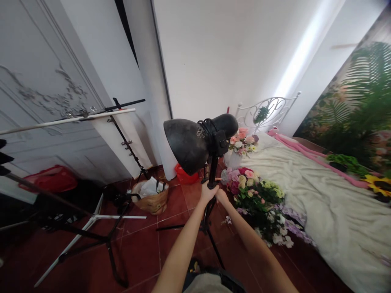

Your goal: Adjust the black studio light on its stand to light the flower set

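A black studio lamp [195,140] with a wide, scuffed reflector and a coiled cable stands on a black tripod stand [213,173] in the middle of the view. Its reflector faces left and down. My left hand [209,192] is wrapped round the stand's upper pole, just below the lamp head. Close beside it on the right, my right hand [222,195] is at the same pole, with its fingers mostly hidden behind the pole and my left hand. The stand's legs spread over the red tiled floor.
Artificial flowers [250,187] and a bed with a cream blanket [330,203] are close on the right. Leftward are a woven basket [154,199], a red bag [50,178], a white-legged stand [93,218] and a rack pole [65,121]. A red bucket [185,176] sits behind the lamp.
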